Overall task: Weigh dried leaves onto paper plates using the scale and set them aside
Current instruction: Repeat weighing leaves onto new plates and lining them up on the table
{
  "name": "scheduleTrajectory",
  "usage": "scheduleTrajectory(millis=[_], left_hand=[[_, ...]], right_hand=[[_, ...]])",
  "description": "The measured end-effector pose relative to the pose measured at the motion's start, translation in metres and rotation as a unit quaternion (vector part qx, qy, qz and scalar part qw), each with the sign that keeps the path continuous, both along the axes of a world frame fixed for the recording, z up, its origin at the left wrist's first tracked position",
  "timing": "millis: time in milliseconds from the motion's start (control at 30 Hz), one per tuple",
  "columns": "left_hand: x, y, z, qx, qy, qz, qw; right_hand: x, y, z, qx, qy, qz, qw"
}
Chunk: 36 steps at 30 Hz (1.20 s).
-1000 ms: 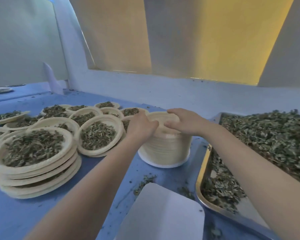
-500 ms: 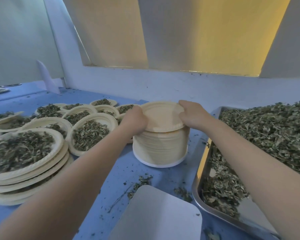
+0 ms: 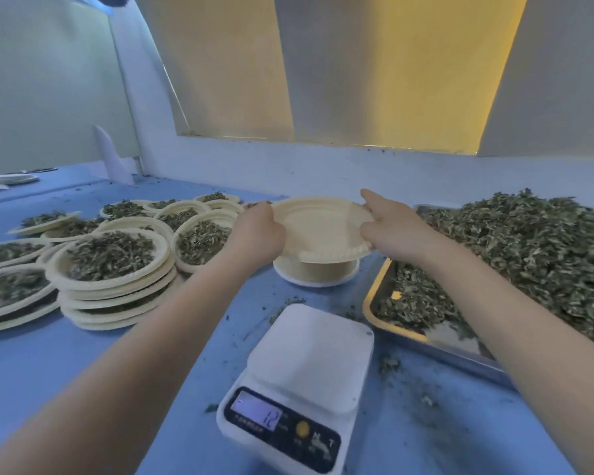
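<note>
Empty plate held at its rim by both hands, above the stack.

The plate [image 3: 318,231] is judged to be light, thin and easily bent, with a crimped rim that offers the only firm hold (a one-sided grip would probably let it sag or tip). It is held between the two hands, slightly tilted, just above the stack of empty plates [image 3: 318,270]. The left hand [image 3: 259,234] is curled over the left rim, fingers hidden behind it. The right hand [image 3: 390,228] pinches the right rim, thumb on top, forefinger extended. The scale [image 3: 309,361] stands nearer the person, nothing on its platform, display lit. The tray of dried leaves [image 3: 528,255] lies to the right and the filled plates [image 3: 110,258] to the left on the blue surface [image 3: 100,365].
</note>
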<state>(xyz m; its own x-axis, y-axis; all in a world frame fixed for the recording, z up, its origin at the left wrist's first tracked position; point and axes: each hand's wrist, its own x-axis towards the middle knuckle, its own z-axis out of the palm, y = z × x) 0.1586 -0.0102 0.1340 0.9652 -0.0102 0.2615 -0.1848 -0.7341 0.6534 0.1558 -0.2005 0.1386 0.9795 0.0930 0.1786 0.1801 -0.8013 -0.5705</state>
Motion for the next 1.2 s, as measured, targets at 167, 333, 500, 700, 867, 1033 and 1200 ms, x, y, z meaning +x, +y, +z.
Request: scheduleTrajectory(millis=[167,333,500,700,867,1033,1200], left_hand=[[-0.048,0.014,-0.036,-0.037,0.043,-0.011,0.998],[-0.067,0.015,-0.083,-0.052,0.08,0.02,0.995],[-0.071,0.011,-0.1,-0.101,0.103,0.051,0.988],[-0.068,0.02,-0.103,-0.18,0.128,0.056,0.974],[-0.068,0.022,-0.099,-0.175,0.084,0.046,0.98],[-0.066,0.017,-0.093,-0.168,0.048,0.024,0.984],[-0.067,0.008,-0.086,-0.171,0.023,0.006,0.985]], right_hand=[[-0.052,0.011,-0.04,-0.01,-0.007,0.024,1.0],[-0.076,0.017,-0.081,-0.005,0.012,0.018,1.0],[-0.079,0.022,-0.104,0.002,0.035,0.017,0.999],[-0.07,0.014,-0.105,-0.022,0.041,0.026,0.999],[-0.067,0.012,-0.096,-0.006,0.015,0.01,1.0],[-0.068,0.014,-0.092,-0.01,-0.021,0.033,0.999],[-0.067,0.018,-0.091,-0.007,-0.024,0.025,0.999]])
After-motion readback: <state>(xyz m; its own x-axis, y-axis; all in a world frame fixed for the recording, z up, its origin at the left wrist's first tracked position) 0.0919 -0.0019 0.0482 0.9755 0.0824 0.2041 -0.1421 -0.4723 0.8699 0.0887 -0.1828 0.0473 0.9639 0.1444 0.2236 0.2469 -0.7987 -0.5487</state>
